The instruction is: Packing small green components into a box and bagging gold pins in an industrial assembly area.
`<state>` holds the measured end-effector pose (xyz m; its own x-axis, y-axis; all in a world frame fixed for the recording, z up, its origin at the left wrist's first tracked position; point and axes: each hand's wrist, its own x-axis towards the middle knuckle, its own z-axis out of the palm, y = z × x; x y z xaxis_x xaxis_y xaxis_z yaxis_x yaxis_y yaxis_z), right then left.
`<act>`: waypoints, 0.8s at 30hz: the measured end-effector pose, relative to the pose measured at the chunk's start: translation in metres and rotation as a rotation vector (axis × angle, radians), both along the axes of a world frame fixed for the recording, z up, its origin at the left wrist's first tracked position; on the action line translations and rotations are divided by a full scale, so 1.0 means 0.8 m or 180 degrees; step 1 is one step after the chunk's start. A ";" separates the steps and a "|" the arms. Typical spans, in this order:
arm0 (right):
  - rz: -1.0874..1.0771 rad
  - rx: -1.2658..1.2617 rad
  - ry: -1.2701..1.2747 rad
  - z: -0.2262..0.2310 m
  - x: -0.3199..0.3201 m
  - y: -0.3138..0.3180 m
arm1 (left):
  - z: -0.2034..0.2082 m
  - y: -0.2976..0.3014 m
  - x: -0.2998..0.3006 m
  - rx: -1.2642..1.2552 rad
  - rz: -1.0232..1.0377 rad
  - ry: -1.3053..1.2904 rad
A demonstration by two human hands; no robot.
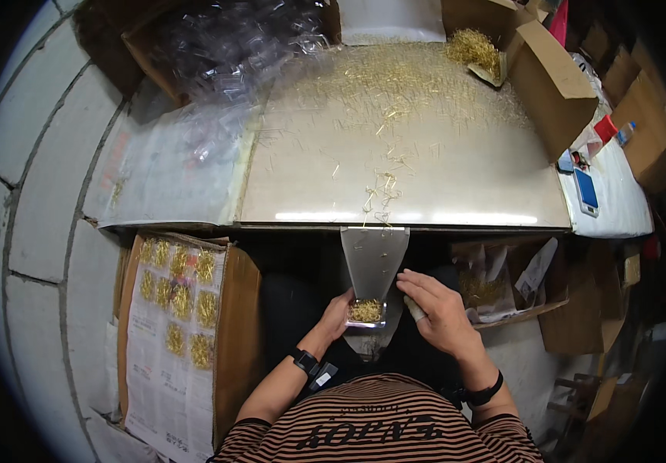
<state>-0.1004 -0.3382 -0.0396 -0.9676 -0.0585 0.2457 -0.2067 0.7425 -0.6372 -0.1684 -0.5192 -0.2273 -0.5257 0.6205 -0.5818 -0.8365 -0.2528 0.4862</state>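
Observation:
My left hand [336, 315] grips a small clear plastic box [365, 324] by its left side. Thin gold-coloured wire pieces [366, 310] fill the box, which sits right under the narrow lower end of a grey metal chute [374, 258]. To the right of the chute, my right hand [439, 315] is open with its fingers stretched out and nothing in it. A pale wrap covers part of one of its fingers. Above the chute, loose gold wire pieces [382, 189] trail down the metal tabletop [464, 170] to its front edge.
Several filled clear boxes [181, 302] stand on a cardboard carton at the left. Empty clear boxes [240, 50] are heaped in a carton at the back left. A gold wire pile [473, 50] lies at the back right. A blue scale-like device [585, 191] rests at the right.

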 end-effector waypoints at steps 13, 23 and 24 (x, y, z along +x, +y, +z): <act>0.0083 -0.1028 -0.1315 -0.054 0.026 0.003 | 0.052 -0.075 0.007 -0.0051 -0.0274 0.0441; -0.0451 -0.3011 -0.2097 -0.082 -0.010 -0.040 | 0.132 -0.061 0.012 -0.0288 0.0281 0.1015; -0.0445 -0.3002 -0.2094 -0.080 -0.008 -0.043 | 0.132 -0.061 0.013 -0.0282 0.0289 0.1020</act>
<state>-0.1072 -0.3726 -0.1036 -0.9082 -0.0025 -0.4184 0.4168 -0.0948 -0.9041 -0.1578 -0.5682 -0.1217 -0.7414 0.5172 -0.4277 -0.6136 -0.2643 0.7441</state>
